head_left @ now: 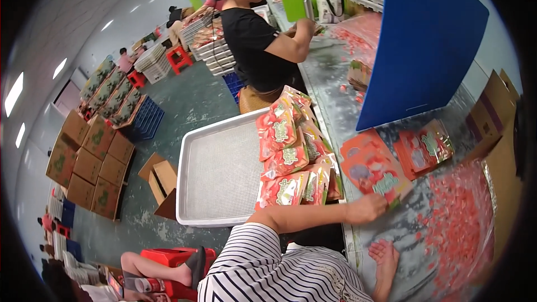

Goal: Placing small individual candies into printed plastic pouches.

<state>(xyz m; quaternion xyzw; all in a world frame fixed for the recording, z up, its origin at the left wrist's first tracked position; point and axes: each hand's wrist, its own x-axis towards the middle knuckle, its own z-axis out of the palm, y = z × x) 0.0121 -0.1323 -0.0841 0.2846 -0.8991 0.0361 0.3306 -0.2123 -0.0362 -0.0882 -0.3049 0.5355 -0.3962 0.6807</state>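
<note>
Head view, looking down over a striped sleeve: the left hand [369, 208] reaches across the middle of the frame, its fingers closed on the lower edge of a glossy red stand-up snack pouch with a cartoon picture and green lettering [376, 173]. That pouch lies flat on the grey speckled worktable [335, 106], right of centre, on top of another of its kind. It is a rectangle with its long axis running diagonally, from the upper left near the tray down to the lower right; the corner under the fingers points toward the bottom right of the frame. Its printed face is up and catches the light.

The right hand [385, 257] rests low in the frame, just below the pouch and apart from it, palm down on the table, fingers spread and holding nothing.

Just right of the held pouch lie two more red pouches [423, 149], overlapping. Left of it, a heap of filled red pouches [293, 156] leans across the right edge of a shallow white plastic tray [218, 173]. Loose red sweets in a clear plastic sheet [456, 218] fill the lower right. A tall blue board [425, 39] stands at upper right. At the top centre, another person in a black shirt [251, 39] works at the same table.
</note>
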